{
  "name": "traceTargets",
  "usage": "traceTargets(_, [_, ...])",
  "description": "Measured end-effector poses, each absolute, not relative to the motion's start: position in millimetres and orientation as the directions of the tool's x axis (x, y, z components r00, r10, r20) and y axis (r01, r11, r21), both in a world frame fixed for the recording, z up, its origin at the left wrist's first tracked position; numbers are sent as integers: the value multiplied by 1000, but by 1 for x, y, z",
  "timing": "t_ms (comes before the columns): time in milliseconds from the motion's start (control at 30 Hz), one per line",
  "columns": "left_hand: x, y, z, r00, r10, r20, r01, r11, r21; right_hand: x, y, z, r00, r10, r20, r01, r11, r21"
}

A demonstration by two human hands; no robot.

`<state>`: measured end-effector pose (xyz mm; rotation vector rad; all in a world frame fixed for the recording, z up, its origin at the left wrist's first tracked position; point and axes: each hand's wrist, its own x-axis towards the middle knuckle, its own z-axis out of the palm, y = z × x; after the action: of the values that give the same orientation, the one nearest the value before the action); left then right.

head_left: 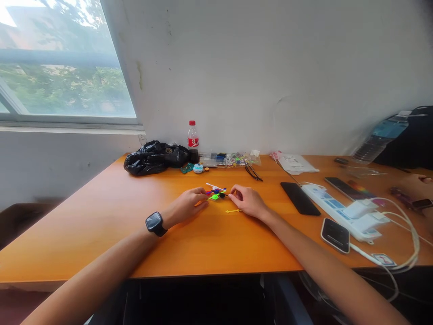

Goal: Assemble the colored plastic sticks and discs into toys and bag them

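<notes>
Both my hands rest on the orange table (pixel 101 225) around a small cluster of coloured plastic sticks (pixel 216 193) in green, blue, red and white. My left hand (pixel 189 204), with a black watch on its wrist, pinches the left end of the cluster with curled fingers. From the right side, my right hand (pixel 246 201) pinches the cluster's other end, fingers closed. One loose yellow stick (pixel 232 211) lies on the table just under my right hand.
At the back stand a black plastic bag (pixel 154 157), a red-capped bottle (pixel 192 137) and a clear box of coloured parts (pixel 228 159). To the right lie a black phone (pixel 300 198), a white power strip (pixel 341 210) with cables, and another phone (pixel 334 234). Another person's hand (pixel 414 186) is at the far right.
</notes>
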<state>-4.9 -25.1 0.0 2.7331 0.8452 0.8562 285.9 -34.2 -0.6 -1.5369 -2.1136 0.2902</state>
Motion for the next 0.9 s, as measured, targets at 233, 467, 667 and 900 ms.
traceTargets(233, [7, -44, 11, 570, 521, 636, 308, -853, 422, 292, -35, 13, -279, 901, 331, 755, 419, -505])
traceTargets(467, [13, -54, 6, 701, 468, 538, 200, -854, 481, 297, -38, 17, -410, 910, 68, 751, 379, -541])
traceTargets(667, [10, -52, 6, 830, 426, 360, 189, -822, 537, 304, -40, 22, -468, 884, 16, 744, 404, -532])
traceTargets(900, [6, -45, 6, 808, 465, 362, 222, -809, 544, 303, -40, 22, -456, 890, 2, 741, 380, -554])
